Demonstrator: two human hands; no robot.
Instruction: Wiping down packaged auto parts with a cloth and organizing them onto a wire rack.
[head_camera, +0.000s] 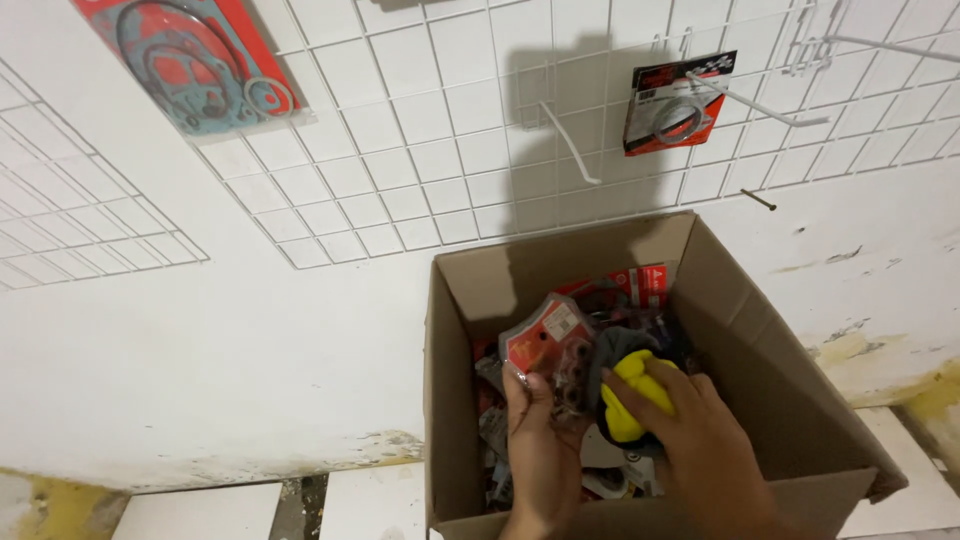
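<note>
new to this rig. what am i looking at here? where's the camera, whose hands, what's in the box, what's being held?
There is no machine here: a person works with two bare hands, and the single picture comes from a camera worn on their head, looking down and forward.

Both hands reach into an open cardboard box that stands on the floor against a white wall. The box is full of small packaged parts, mostly in red and clear wrapping.

The left hand grips a red packet that sticks up from the pile. The right hand rests on a yellow item, fingers curled over it; what it is cannot be told.

On the wall hangs a white wire grid with hooks. One small packet hangs on a hook, and a large gasket card is at the upper left.
</note>
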